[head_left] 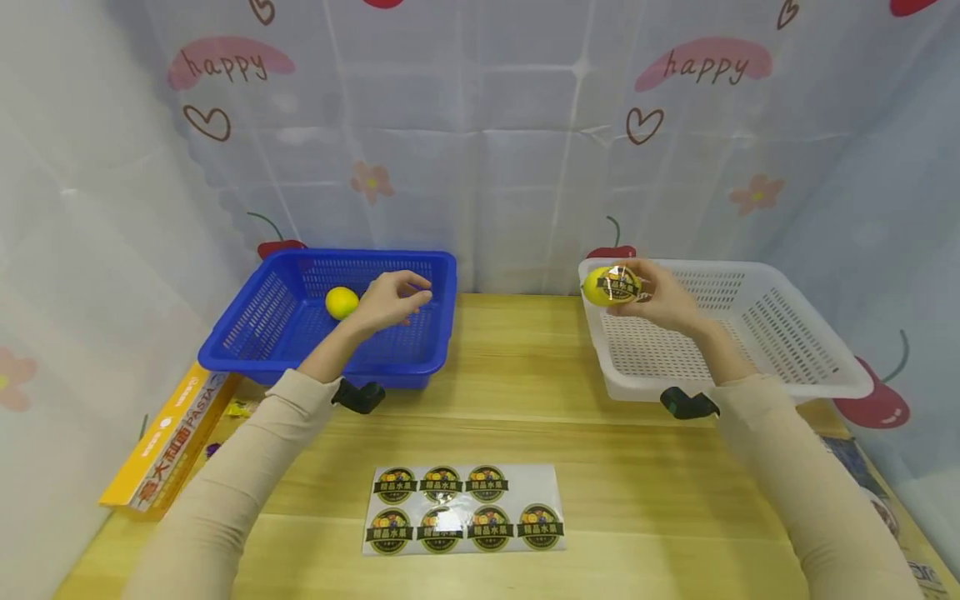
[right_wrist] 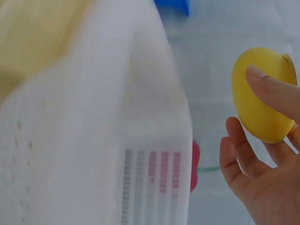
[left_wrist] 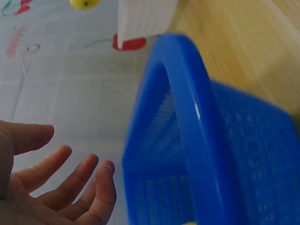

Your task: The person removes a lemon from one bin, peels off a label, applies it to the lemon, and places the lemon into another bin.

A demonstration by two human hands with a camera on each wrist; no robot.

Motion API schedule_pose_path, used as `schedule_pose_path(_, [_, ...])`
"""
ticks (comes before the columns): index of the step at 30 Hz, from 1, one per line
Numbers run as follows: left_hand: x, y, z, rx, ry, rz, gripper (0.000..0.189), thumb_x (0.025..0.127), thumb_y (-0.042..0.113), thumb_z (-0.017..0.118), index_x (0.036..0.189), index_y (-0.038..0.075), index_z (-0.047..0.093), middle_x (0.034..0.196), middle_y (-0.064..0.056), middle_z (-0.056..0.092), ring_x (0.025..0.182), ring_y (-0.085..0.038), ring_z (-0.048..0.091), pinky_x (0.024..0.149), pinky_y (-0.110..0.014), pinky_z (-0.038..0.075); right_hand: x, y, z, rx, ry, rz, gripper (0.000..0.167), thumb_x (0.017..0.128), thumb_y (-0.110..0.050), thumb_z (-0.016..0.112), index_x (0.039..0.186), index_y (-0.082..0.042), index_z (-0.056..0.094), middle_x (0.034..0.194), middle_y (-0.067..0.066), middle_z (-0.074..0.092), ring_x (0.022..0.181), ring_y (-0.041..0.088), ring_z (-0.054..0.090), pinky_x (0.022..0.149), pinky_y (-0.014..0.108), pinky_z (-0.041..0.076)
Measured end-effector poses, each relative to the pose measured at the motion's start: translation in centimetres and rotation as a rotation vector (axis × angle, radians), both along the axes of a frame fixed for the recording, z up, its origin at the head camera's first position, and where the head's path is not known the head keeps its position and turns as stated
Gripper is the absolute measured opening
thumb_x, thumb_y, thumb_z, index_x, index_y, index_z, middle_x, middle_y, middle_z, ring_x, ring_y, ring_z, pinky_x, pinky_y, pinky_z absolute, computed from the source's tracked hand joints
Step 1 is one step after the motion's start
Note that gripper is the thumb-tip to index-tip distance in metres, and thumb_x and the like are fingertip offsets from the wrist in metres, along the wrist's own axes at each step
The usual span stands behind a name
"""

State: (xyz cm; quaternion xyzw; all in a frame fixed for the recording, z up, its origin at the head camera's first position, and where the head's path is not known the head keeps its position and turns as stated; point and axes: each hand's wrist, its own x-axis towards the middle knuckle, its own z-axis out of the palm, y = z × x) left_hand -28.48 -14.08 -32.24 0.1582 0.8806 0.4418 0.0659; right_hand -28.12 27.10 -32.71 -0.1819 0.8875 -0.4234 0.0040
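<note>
My right hand (head_left: 663, 300) grips a yellow lemon (head_left: 595, 287) above the left end of the white basket (head_left: 780, 389). A round dark fruit sticker (head_left: 619, 284) is on the lemon's side. In the right wrist view, the thumb lies across the lemon (right_wrist: 258, 103), with fingers behind and below it. My left hand (head_left: 386, 302) hovers over the blue basket (head_left: 405, 372), its fingers loosely bent and holding nothing. Another lemon (head_left: 342, 303) lies inside the blue basket beside that hand. The hand and forearm hide part of the basket's inside.
A sheet of several round stickers (head_left: 525, 487) lies at the table's front middle. A yellow pasta box (head_left: 168, 442) stands left of the blue basket, with small wrapped items nearby. Printed packages (head_left: 862, 475) line the right edge. A patterned curtain (head_left: 517, 167) hangs behind.
</note>
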Motion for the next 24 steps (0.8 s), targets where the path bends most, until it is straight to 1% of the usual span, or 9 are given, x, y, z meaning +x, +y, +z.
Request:
schedule_pose_path(3, [-1.8, -2.1, -0.1, -0.077, -0.078, 0.076, 0.038, 0.096, 0.021, 0.053, 0.127, -0.001, 0.053, 0.115, -0.025, 0.059, 0.094, -0.034, 0.061, 0.068, -0.034, 0.056, -1.6, 1.4, 0.3, 0.032, -0.036, -0.057, 0.068, 0.080, -0.005, 0.073, 0.137, 0.000, 0.037, 0.136, 0.022, 0.040, 0.121, 0.049, 0.042, 0.092, 0.056, 0.042])
schedule_pose_path(6, [-2.9, -3.7, -0.4, -0.174, -0.130, 0.114, 0.043, 0.096, 0.023, 0.052, 0.131, -0.003, 0.049, 0.122, -0.027, 0.053, 0.100, -0.039, 0.058, 0.072, -0.038, 0.056, -3.2, 2.6, 0.2, 0.067, -0.059, -0.089, 0.068, 0.081, -0.005, 0.073, 0.138, -0.001, 0.036, 0.138, 0.022, 0.039, 0.119, 0.048, 0.043, 0.093, 0.058, 0.041])
schedule_pose_path(11, [-4.2, -5.3, -1.0, -0.409, -0.093, 0.086, 0.051, 0.094, 0.022, 0.054, 0.134, -0.007, 0.043, 0.134, -0.030, 0.043, 0.113, -0.044, 0.049, 0.089, -0.049, 0.047, -5.1, 4.1, -0.6, 0.109, -0.085, -0.084, 0.067, 0.081, -0.005, 0.072, 0.137, 0.001, 0.036, 0.138, 0.024, 0.038, 0.122, 0.049, 0.040, 0.098, 0.059, 0.036])
schedule_pose_path(14, [-5.3, -6.1, -1.4, -0.452, -0.146, 0.032, 0.056, 0.093, 0.020, 0.056, 0.137, -0.009, 0.038, 0.130, -0.031, 0.046, 0.080, -0.030, 0.059, 0.077, -0.043, 0.050, -5.9, 4.5, -1.2, 0.123, -0.100, -0.076, 0.066, 0.081, -0.003, 0.071, 0.136, 0.005, 0.035, 0.137, 0.028, 0.037, 0.126, 0.049, 0.034, 0.102, 0.061, 0.031])
schedule_pose_path(17, [-6.1, -6.5, -1.1, -0.452, -0.258, -0.029, 0.059, 0.094, 0.021, 0.055, 0.141, -0.007, 0.033, 0.134, -0.030, 0.041, 0.075, -0.025, 0.057, 0.073, -0.039, 0.052, -6.6, 4.6, -1.9, 0.169, -0.130, -0.084, 0.068, 0.081, -0.004, 0.072, 0.137, 0.007, 0.034, 0.139, 0.032, 0.034, 0.130, 0.049, 0.027, 0.103, 0.063, 0.026])
schedule_pose_path(18, [-6.4, -6.5, -1.0, -0.446, -0.292, -0.041, 0.059, 0.095, 0.022, 0.054, 0.142, -0.006, 0.031, 0.135, -0.030, 0.040, 0.077, -0.026, 0.059, 0.074, -0.039, 0.052, -6.9, 4.7, -2.1, 0.179, -0.142, -0.086, 0.069, 0.080, -0.004, 0.072, 0.137, 0.007, 0.034, 0.140, 0.032, 0.033, 0.130, 0.049, 0.027, 0.103, 0.063, 0.026])
schedule_pose_path(19, [-6.6, -6.5, -0.7, -0.447, -0.318, -0.050, 0.059, 0.095, 0.022, 0.053, 0.142, -0.005, 0.031, 0.137, -0.030, 0.038, 0.092, -0.033, 0.059, 0.082, -0.044, 0.052, -7.0, 4.6, -2.2, 0.190, -0.162, -0.088, 0.070, 0.080, -0.004, 0.071, 0.138, 0.006, 0.033, 0.141, 0.033, 0.031, 0.129, 0.050, 0.029, 0.102, 0.063, 0.029])
schedule_pose_path(21, [-6.9, -6.3, -0.2, -0.453, -0.344, -0.061, 0.059, 0.096, 0.023, 0.053, 0.142, -0.005, 0.030, 0.143, -0.030, 0.030, 0.119, -0.045, 0.045, 0.092, -0.051, 0.047, -7.3, 4.5, -2.5, 0.209, -0.192, -0.087, 0.072, 0.081, -0.006, 0.072, 0.139, 0.005, 0.032, 0.143, 0.034, 0.027, 0.126, 0.049, 0.032, 0.098, 0.061, 0.035])
schedule_pose_path(24, [-7.6, -5.7, 0.3, -0.486, -0.338, -0.056, 0.059, 0.095, 0.023, 0.054, 0.142, -0.005, 0.031, 0.141, -0.029, 0.032, 0.122, -0.047, 0.042, 0.092, -0.052, 0.046, -7.3, 4.5, -2.8, 0.226, -0.224, -0.095, 0.072, 0.082, -0.008, 0.071, 0.141, 0.002, 0.031, 0.144, 0.033, 0.025, 0.117, 0.047, 0.041, 0.090, 0.054, 0.044])
